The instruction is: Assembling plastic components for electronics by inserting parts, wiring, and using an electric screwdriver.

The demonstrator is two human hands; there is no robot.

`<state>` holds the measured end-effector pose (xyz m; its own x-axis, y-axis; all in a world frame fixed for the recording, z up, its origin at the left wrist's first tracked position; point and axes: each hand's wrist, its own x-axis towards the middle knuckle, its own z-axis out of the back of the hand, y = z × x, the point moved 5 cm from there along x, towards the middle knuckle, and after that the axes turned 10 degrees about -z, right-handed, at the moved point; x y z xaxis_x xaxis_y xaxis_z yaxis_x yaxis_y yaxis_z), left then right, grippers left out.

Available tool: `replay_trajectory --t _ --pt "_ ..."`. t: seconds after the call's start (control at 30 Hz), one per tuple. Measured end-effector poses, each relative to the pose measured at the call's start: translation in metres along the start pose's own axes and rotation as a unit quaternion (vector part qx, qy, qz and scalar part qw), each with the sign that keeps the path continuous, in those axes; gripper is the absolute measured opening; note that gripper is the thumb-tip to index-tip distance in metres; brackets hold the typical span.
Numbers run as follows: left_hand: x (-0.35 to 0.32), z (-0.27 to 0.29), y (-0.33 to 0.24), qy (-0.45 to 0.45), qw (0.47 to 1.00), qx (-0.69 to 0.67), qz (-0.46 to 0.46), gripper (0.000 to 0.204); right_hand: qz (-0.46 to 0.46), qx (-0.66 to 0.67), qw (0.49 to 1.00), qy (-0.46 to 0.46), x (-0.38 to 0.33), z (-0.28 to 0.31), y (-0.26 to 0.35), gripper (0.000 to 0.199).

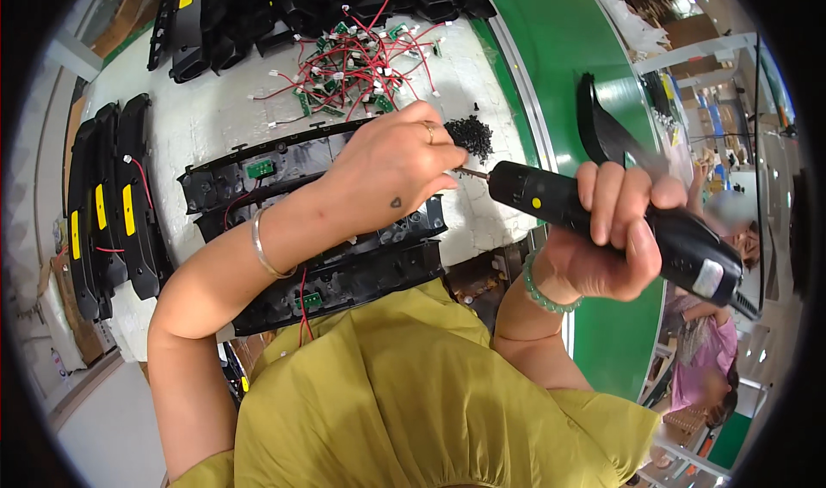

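Note:
My right hand (613, 230) is wrapped round a black corded electric screwdriver (538, 189), whose bit points left. Close to the bit's tip, the fingers of my left hand (397, 154) are pinched together. Whatever they hold is too small or hidden to name. Under my left forearm lie several long black plastic housings (370, 275), partly covered by the arm. A small green circuit board (260, 169) sits in the farthest one, and another green board (308, 300) with red wires sits in the nearest. A heap of small black screws (471, 135) lies just beyond the bit.
A tangle of circuit boards with red wires (366, 62) lies on the white foam surface (232, 114). More black housings (116, 204) stand at left, others (327, 2) at the back. To the right is a green surface (551, 67) with a curved black part (598, 122). People are farther right.

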<state>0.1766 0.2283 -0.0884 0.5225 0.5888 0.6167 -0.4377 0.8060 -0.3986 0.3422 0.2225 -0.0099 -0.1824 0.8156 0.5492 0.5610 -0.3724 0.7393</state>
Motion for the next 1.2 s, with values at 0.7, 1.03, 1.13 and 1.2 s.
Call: replay_trajectory --t 0.7,1.03,1.13,1.2 --pt "-0.035 0.044 -0.014 -0.149 0.985 -0.076 0.049 0.012 -0.012 0.055 0.996 0.072 0.001 -0.051 0.013 0.025" --pt "-0.085 0.072 -0.022 -0.147 0.981 -0.025 0.123 0.032 -0.061 0.043 0.97 0.232 0.007 -0.095 -0.029 0.03" --pt "-0.114 0.109 -0.01 -0.169 0.966 0.078 0.18 0.031 -0.093 0.107 0.965 0.222 0.014 -0.116 -0.073 0.033" --pt "-0.137 0.119 0.018 -0.13 0.956 0.176 0.196 0.024 -0.102 0.106 0.973 0.178 0.02 -0.121 -0.098 0.036"
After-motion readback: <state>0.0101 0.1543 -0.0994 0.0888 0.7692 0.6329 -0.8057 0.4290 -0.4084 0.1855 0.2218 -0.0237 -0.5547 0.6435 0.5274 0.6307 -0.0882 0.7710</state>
